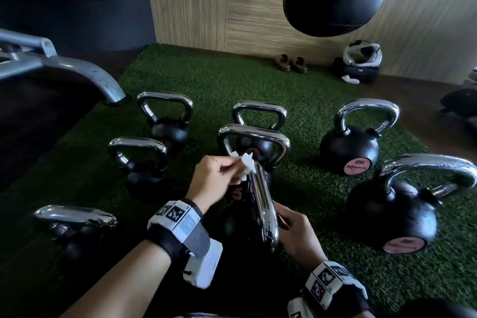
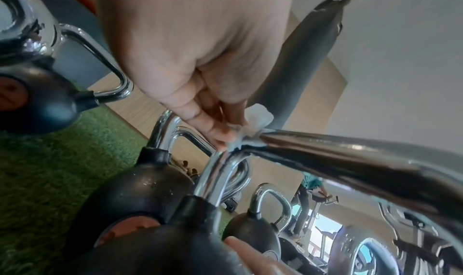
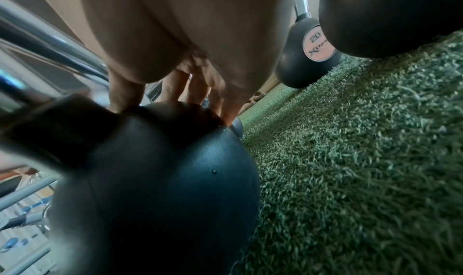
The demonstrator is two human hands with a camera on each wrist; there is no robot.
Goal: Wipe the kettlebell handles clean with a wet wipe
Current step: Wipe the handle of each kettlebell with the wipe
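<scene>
The wet wipe (image 1: pixel 244 166) is pinched in the fingers (image 2: pixel 220 132) of the left hand (image 1: pixel 216 179) and pressed on the far bend of the chrome handle (image 1: pixel 263 204) of the nearest kettlebell (image 3: pixel 150 180), which stands on the green turf (image 1: pixel 296 85). The ball is steadied by the right hand (image 1: pixel 296 235), with straight fingers (image 3: pixel 225 105) laid on it. One handle is being wiped. The other kettlebells all around look untouched, though this cannot be told for sure. Most of the job seems left.
</scene>
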